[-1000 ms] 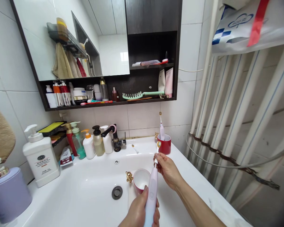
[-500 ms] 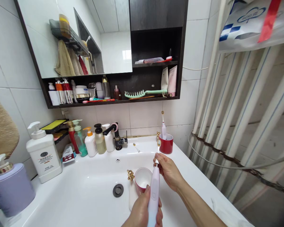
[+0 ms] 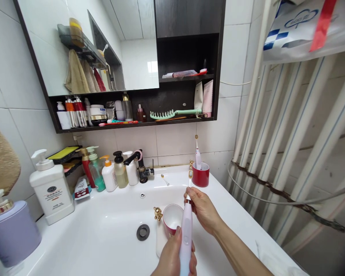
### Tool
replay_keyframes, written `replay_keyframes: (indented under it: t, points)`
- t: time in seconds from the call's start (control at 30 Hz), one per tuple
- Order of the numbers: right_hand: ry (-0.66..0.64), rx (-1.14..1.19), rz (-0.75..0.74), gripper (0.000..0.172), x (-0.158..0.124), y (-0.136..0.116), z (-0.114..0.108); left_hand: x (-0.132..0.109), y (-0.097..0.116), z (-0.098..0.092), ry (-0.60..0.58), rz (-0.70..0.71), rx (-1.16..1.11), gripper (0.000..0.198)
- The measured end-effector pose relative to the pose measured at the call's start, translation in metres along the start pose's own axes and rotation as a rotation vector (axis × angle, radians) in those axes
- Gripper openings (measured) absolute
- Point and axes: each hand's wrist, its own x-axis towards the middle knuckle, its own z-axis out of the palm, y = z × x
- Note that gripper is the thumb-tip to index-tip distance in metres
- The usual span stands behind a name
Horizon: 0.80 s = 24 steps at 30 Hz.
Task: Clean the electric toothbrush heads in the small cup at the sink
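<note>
My left hand (image 3: 172, 251) is wrapped round the pale pink-to-blue handle of an electric toothbrush (image 3: 186, 230), which points up and away over the sink. At its top, my right hand (image 3: 202, 207) pinches the white toothbrush head (image 3: 190, 176) near its base, where it meets the handle. Bristles show above the fingers. Behind the handle, a red cup with a white inside (image 3: 172, 217) and a gold handle sits in the basin. On the back ledge stands another red cup (image 3: 201, 176) holding a second electric toothbrush (image 3: 198, 157). A loose brush head (image 3: 165, 179) lies to its left.
A black faucet (image 3: 143, 168) rises behind the basin (image 3: 109, 234) with its drain (image 3: 143, 232). Several pump bottles (image 3: 120, 170) line the left ledge. Overhead hangs a mirrored cabinet (image 3: 189, 96) with toiletries. White radiator pipes (image 3: 273, 153) run along the right wall.
The brush head in my right hand has turned slightly and sits a little closer to the handle. Both hands keep their grip. The view has shifted slightly.
</note>
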Motion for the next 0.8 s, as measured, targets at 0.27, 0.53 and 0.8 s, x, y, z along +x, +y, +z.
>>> replay_keyframes:
  t: [0.27,0.53,0.8]
  points:
    - [-0.025,-0.033,-0.001,0.027,-0.003,-0.001,0.004,-0.004,0.005,-0.003,-0.077,0.03,0.046,0.053]
    - [-0.042,-0.058,-0.035,0.027,-0.005,-0.002,0.008,-0.002,0.003,-0.005,-0.073,0.046,0.04,0.056]
    - [0.073,-0.211,-0.143,0.029,-0.008,0.002,0.012,-0.003,0.007,-0.006,-0.006,0.174,0.246,0.056]
